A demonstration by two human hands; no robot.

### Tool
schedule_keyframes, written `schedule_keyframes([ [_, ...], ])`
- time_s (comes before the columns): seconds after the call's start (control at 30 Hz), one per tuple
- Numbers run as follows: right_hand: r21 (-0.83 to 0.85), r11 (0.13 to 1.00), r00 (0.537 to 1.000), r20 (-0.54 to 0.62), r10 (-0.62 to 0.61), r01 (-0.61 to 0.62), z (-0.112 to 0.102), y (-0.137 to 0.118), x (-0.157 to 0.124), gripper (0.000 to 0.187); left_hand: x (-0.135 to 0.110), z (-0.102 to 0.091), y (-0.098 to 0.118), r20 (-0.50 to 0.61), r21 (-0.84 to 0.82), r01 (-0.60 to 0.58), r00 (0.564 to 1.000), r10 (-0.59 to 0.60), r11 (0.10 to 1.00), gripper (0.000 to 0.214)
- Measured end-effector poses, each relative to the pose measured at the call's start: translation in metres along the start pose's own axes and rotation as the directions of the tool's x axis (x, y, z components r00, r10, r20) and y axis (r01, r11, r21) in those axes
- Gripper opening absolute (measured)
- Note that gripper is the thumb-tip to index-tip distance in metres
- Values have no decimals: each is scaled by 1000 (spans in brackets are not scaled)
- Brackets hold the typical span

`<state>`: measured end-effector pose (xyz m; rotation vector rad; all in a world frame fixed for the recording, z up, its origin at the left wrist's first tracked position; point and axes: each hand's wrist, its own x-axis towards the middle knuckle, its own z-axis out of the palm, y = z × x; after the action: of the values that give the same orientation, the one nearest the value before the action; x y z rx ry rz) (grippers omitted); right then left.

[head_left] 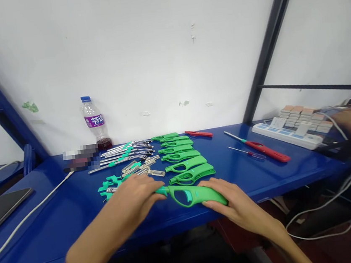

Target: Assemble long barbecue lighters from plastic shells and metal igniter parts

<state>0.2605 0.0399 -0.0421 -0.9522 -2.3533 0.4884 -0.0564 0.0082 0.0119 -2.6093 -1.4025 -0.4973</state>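
A green long-nosed utility lighter (201, 193) with a teal trigger lies level across both hands, above the front of the table. My left hand (135, 195) is closed around its teal neck end, and that hand covers whatever extends beyond the neck. My right hand (230, 197) grips the butt of the green handle between thumb and fingers. Just behind are several green lighter shells (186, 164) in a column. To their left lie metal lighter tubes (118, 157) with wires, clear fuel tanks (148, 166) and small teal plastic parts (110, 182), some partly hidden by my left hand.
On the blue table (52, 217), a red lighter (264, 151), a thin screwdriver (252, 154) and a red shell (198, 134) lie right. A white power strip (286, 135) stands beyond. At left are a bottle (95, 123), phone (5, 210) and white cable (38, 209). Another person's hand (348, 120) shows far right.
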Motion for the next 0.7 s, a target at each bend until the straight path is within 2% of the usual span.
schedule_keyframes([
  [0.1, 29, 999, 999, -27, -21, 21, -1, 2, -2, 36, 9, 10, 16, 26, -16, 5, 1000, -4, 1000, 20],
  [0.2, 58, 998, 997, -76, -21, 25, -2, 5, -6, 37, 13, 10, 24, -44, -67, -25, 999, 22, 997, 21],
  [0.3, 65, 998, 994, -109, 11, -4, -1, 10, -9, 40, 14, 8, 27, -144, -41, -79, 987, 73, 996, 23],
  [0.43, 87, 996, 993, -109, 46, -37, 2, 14, -11, 42, 17, 10, 32, -250, 86, -135, 956, 152, 987, 29],
  [0.6, 102, 995, 989, -145, 33, -19, 4, 7, -10, 41, 18, 14, 31, -282, 142, -159, 940, 194, 977, 32],
  [0.7, 190, 982, 981, -191, 48, -11, -2, -1, -6, 37, 17, 10, 28, -309, 125, -184, 927, 214, 975, 29],
])
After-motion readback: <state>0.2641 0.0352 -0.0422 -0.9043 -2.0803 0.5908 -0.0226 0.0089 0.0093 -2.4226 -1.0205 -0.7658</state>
